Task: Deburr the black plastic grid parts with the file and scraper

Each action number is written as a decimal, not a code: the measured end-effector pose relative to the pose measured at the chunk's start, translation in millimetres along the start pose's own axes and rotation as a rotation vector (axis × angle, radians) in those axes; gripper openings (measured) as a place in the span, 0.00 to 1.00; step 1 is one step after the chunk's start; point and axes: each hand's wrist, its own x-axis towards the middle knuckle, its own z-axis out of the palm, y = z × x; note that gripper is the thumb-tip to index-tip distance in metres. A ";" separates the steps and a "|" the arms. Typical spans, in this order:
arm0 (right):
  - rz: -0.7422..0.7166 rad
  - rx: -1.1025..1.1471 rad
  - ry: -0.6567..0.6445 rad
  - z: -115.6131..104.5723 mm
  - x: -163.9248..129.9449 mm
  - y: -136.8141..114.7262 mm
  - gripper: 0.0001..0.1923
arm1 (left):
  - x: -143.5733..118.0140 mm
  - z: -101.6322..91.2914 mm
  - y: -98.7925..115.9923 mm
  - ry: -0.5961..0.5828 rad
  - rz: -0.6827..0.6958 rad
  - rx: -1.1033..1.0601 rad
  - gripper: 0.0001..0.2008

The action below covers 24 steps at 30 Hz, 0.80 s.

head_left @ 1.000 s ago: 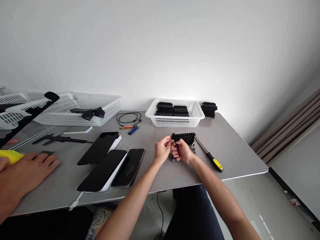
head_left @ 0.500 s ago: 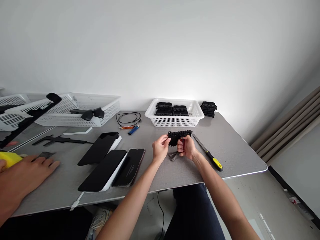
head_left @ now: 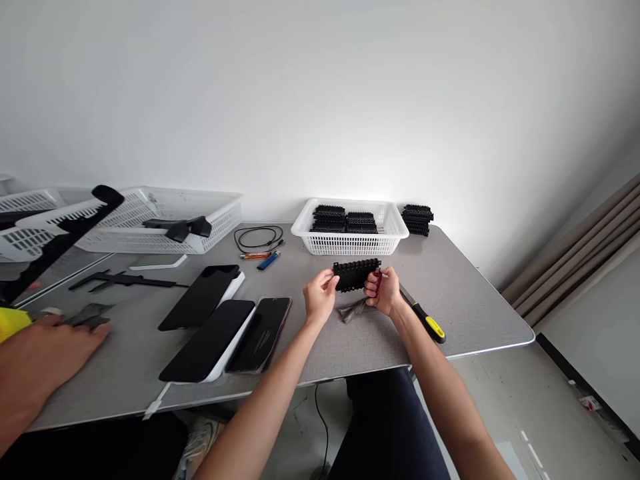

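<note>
Both hands [head_left: 353,293] on black toothed strip [head_left: 355,274], perhaps a small red tool too.

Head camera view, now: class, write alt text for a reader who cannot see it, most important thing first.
Two bare hands, left hand and right hand, hold a black ridged plastic part just above a grey table; the right also grips a small red item. Behind stands a white basket of similar parts; another person's hand rests at far left.

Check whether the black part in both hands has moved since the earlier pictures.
Yes. The black part has shifted left and toward the basket, farther from the knife.
</note>
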 end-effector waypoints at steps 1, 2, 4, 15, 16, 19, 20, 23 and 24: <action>0.012 -0.014 -0.008 0.8 0.4 1.3 0.11 | -0.2 0.2 0.4 -0.002 0.002 0.000 0.17; 0.026 -0.032 -0.017 1.8 0.8 2.8 0.11 | -0.5 0.5 0.9 -0.002 0.005 0.000 0.17; 0.054 -0.076 -0.040 4.3 1.4 6.1 0.11 | -1.0 1.3 2.1 0.002 0.012 0.000 0.17; 0.129 -0.374 -0.134 17.8 4.3 25.0 0.11 | -10.5 5.0 13.2 -0.095 0.093 -0.014 0.13; 0.119 -0.395 -0.147 18.4 3.9 25.8 0.12 | -10.9 5.3 13.5 -0.096 0.095 -0.014 0.13; 0.084 -0.416 -0.201 18.5 2.8 26.2 0.16 | -9.1 5.9 11.4 -0.073 0.063 -0.026 0.13; 0.059 -0.415 -0.201 18.1 2.8 26.0 0.17 | -7.4 5.9 9.4 -0.054 0.042 -0.031 0.13; -0.103 -0.427 -0.067 15.5 5.0 25.4 0.19 | 0.0 4.2 0.6 0.038 -0.084 -0.075 0.15; -0.181 -0.443 0.017 14.2 6.3 25.6 0.20 | 2.7 3.3 -2.6 0.071 -0.145 -0.113 0.16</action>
